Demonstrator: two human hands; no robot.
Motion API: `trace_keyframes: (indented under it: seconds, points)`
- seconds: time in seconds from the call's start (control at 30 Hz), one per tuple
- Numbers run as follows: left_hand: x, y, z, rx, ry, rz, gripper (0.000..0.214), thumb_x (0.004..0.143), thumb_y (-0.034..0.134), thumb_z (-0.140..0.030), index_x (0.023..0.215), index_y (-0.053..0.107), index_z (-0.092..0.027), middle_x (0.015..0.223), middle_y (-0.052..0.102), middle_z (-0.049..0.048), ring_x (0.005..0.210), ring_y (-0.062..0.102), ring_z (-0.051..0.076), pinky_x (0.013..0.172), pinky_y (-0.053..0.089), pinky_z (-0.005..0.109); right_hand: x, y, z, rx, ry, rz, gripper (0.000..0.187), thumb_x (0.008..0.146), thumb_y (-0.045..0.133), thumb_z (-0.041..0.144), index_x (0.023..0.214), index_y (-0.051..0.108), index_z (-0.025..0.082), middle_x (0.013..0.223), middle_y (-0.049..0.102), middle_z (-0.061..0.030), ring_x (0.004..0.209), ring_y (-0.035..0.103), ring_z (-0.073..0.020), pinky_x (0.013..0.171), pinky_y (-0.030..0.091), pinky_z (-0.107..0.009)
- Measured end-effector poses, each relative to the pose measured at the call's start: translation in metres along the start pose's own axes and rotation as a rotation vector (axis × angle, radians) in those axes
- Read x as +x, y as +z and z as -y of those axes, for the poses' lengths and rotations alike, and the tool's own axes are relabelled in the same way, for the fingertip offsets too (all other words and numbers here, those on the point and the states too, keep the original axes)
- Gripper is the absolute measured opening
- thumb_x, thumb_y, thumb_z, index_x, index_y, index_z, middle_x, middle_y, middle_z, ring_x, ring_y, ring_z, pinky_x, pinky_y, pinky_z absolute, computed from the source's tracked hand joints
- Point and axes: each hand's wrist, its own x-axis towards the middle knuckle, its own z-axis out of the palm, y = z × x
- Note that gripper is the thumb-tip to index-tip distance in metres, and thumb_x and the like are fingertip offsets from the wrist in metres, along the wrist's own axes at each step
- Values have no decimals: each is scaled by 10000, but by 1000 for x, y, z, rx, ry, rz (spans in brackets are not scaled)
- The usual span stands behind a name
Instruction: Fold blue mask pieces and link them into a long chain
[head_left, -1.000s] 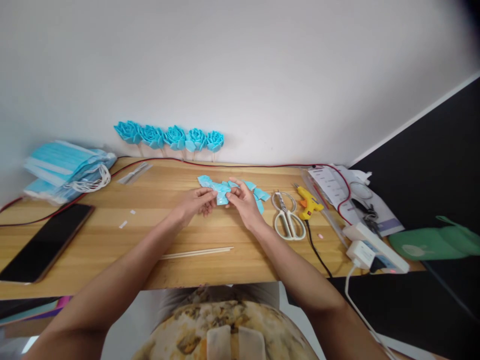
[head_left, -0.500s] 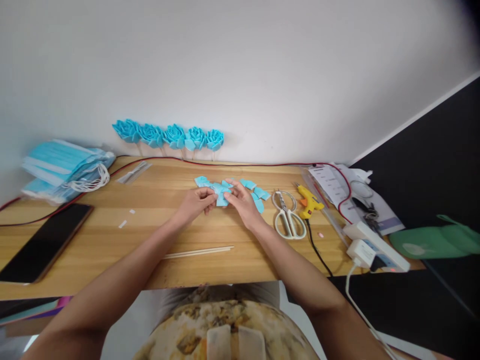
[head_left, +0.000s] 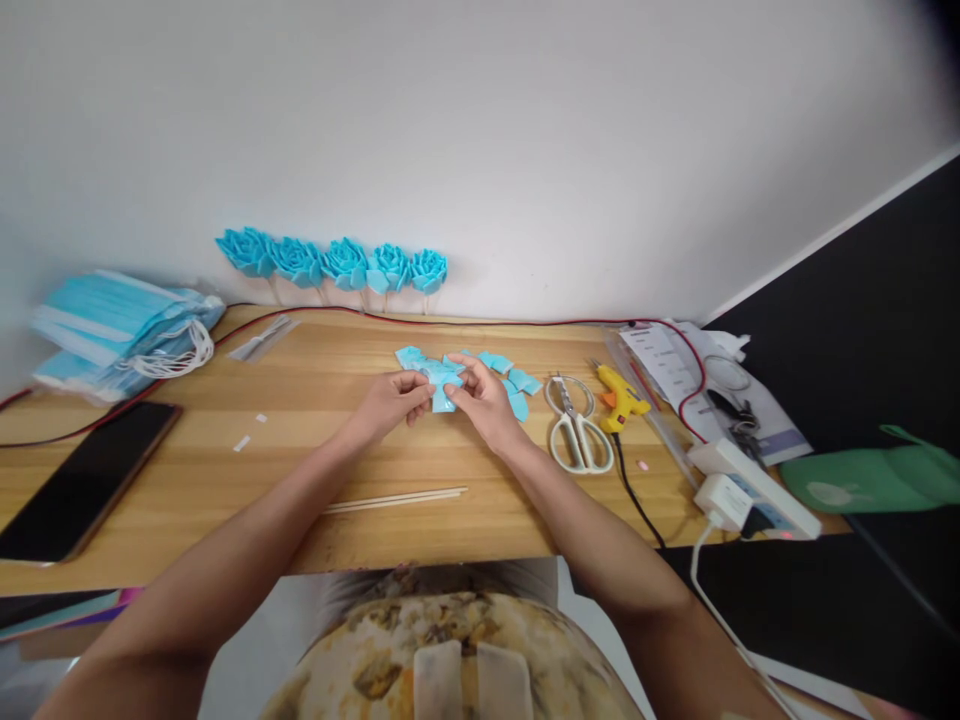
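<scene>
Between both hands, over the middle of the table, is a small piece of light blue mask fabric [head_left: 444, 398]. My left hand [head_left: 400, 403] pinches its left edge between thumb and fingers. From the other side, my right hand [head_left: 484, 402] grips it with the thumb on the near face; fingers behind are partly hidden. More blue cut pieces [head_left: 518, 402] lie just behind and to the right of my hands. White-handled scissors [head_left: 579, 440] rest right of those pieces, beside a yellow glue gun [head_left: 622, 398]. Two thin wooden sticks [head_left: 405, 498] lie nearer me.
Several blue fabric flowers [head_left: 345, 263] on sticks lean against the wall. Bagged masks [head_left: 112, 325] and a phone [head_left: 90, 480] are at left. A red-black cable [head_left: 465, 321] runs along the back. A power strip [head_left: 757, 495], papers [head_left: 652, 360] and a green bottle [head_left: 870, 470] stand at right.
Both hands keep hold of the blue fabric piece, its shape slightly altered between the fingers. The view has shifted slightly; objects on the table stay in place.
</scene>
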Motion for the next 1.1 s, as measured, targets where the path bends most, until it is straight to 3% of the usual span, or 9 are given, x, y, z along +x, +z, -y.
trace_keyframes:
  seconds: [0.27,0.43,0.6,0.83,1.1]
  points:
    - [0,-3,-1,31,33,-43,339,659,744,-460,622,592,-160,560,580,-13,452,468,71,437,383,201,-2,-2,9,71,78,2,424,853,625,449,1233,602,263,780,517,30,733,515,-132,718,458,-277]
    - [-1,-1,-1,30,31,-14,334,661,736,-458,619,587,-161,558,573,-16,458,465,70,439,374,197,-1,0,6,57,42,-9,446,788,703,399,1198,617,245,726,483,51,669,459,-116,635,399,-251]
    - [-1,-2,-2,29,30,-9,330,663,740,-457,628,593,-164,561,573,-16,464,468,74,436,374,199,1,-2,4,33,25,-31,407,809,674,415,1170,640,230,675,467,57,650,448,-115,634,404,-251]
    - [0,-4,-3,18,42,-96,363,658,759,-483,630,585,-166,544,564,-24,436,453,68,439,376,206,-1,-2,11,175,140,13,458,813,672,500,1209,613,278,870,605,0,799,610,-162,748,562,-330]
    - [2,-5,2,-19,94,-139,352,695,740,-474,631,578,-167,550,559,-24,444,457,72,441,375,210,-3,-1,9,236,136,27,477,801,724,465,1219,607,268,866,602,13,804,632,-147,738,579,-312]
